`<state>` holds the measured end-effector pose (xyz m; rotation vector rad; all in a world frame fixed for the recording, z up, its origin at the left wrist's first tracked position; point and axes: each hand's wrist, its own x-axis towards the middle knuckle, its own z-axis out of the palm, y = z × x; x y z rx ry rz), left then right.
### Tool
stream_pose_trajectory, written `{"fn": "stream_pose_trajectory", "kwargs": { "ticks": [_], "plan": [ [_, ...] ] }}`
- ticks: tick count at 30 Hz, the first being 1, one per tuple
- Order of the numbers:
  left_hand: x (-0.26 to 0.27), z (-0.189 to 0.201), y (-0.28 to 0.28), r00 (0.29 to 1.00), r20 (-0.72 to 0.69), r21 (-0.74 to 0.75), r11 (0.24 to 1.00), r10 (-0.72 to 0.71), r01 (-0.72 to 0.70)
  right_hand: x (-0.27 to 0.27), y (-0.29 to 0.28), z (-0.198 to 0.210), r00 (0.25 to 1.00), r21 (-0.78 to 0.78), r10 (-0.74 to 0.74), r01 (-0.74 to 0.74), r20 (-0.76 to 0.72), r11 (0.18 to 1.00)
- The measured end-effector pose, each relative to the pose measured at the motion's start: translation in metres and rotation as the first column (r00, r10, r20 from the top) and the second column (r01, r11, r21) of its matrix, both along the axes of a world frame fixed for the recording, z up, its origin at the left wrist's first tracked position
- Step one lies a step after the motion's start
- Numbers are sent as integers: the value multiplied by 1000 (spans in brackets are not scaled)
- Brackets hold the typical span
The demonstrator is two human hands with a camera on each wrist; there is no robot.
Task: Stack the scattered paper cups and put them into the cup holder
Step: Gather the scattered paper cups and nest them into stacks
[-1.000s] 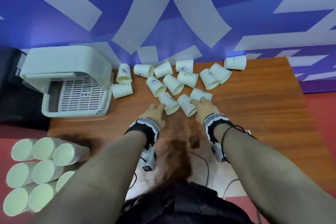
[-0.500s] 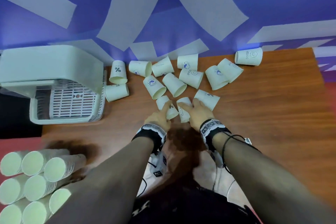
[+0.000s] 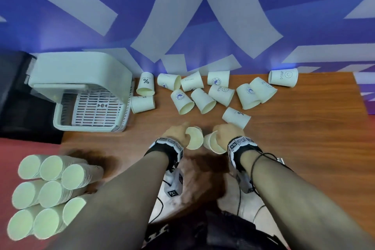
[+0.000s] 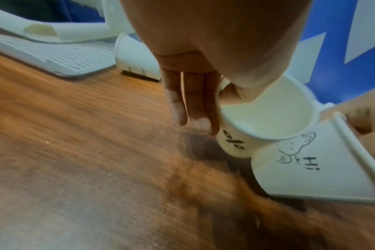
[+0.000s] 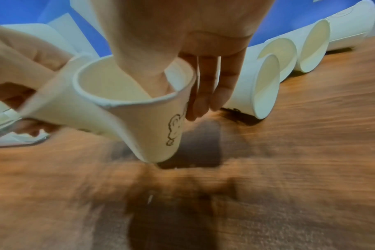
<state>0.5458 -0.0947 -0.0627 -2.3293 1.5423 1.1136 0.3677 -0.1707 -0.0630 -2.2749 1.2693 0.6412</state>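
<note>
My left hand (image 3: 182, 135) (image 4: 218, 110) pinches a white paper cup marked "%" (image 3: 194, 138) (image 4: 257, 121), thumb inside the rim and fingers outside. Beside it my right hand (image 3: 220, 136) (image 5: 182, 99) holds a cup with a dog drawing and "Hi" (image 3: 213, 144) (image 4: 310, 165) (image 5: 139, 110) the same way. Both cups hang just above the wooden table (image 3: 304, 148), tilted, and their sides touch. Several more cups (image 3: 203, 97) lie scattered on their sides toward the wall. The white cup holder (image 3: 81, 87) with a slotted tray stands at the back left.
Several stacks of nested cups (image 3: 46, 195) lie at the lower left, off the table's front corner. One cup (image 3: 235, 117) lies just beyond my right hand. A lone "HELLO" cup (image 3: 283, 77) lies at the back right. The blue and white wall (image 3: 203, 16) borders the table's far edge.
Both hands closed on the two nearest cups, lifted them off the table and drew them toward me, mouths now turned up. The other cups stayed put.
</note>
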Motion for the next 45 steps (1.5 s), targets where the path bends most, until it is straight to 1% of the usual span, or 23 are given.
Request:
{"fn": "stream_pose_trajectory", "kwargs": {
  "ticks": [1, 3, 5, 8, 13, 18, 23, 26, 29, 33, 37, 43, 45],
  "plan": [
    [2, 6, 3, 1000, 23, -2, 1000, 6, -6, 0, 0, 5, 1000, 1, -16, 16, -7, 1000],
    [9, 20, 14, 997, 68, -29, 999, 27, -25, 4, 3, 17, 997, 1, -68, 68, 26, 998],
    [21, 34, 27, 991, 112, -73, 995, 75, -67, 16, 8, 28, 991, -13, -99, 101, 91, 995],
    [45, 52, 51, 976, 122, -149, 976, 180, -161, 42, 22, 53, 976, -27, -101, 108, 192, 994],
    [85, 71, 97, 955, 60, -236, 934, 291, -270, 90, 60, 85, 957, -16, -93, 101, 273, 995],
    [135, 90, 153, 946, 11, -297, 905, 323, -305, 139, 113, 102, 949, 10, -65, 65, 309, 998],
    [208, 105, 220, 922, -91, -342, 858, 375, -383, 211, 178, 112, 928, 50, -63, 47, 368, 998],
    [254, 112, 262, 915, -119, -388, 831, 384, -399, 254, 220, 118, 907, 67, -110, 90, 407, 994],
    [301, 116, 306, 912, -162, -391, 824, 376, -410, 295, 264, 116, 885, 73, -158, 140, 439, 987],
    [343, 117, 349, 902, -169, -398, 809, 398, -432, 335, 306, 115, 859, 99, -223, 200, 461, 975],
    [369, 118, 379, 896, -146, -408, 799, 419, -441, 360, 333, 116, 861, 84, -238, 225, 449, 971],
    [386, 105, 402, 894, -53, -383, 817, 446, -430, 367, 351, 108, 918, -38, -179, 205, 354, 978],
    [385, 100, 405, 889, -52, -374, 817, 454, -439, 363, 352, 103, 932, -48, -187, 212, 312, 976]
  ]
}}
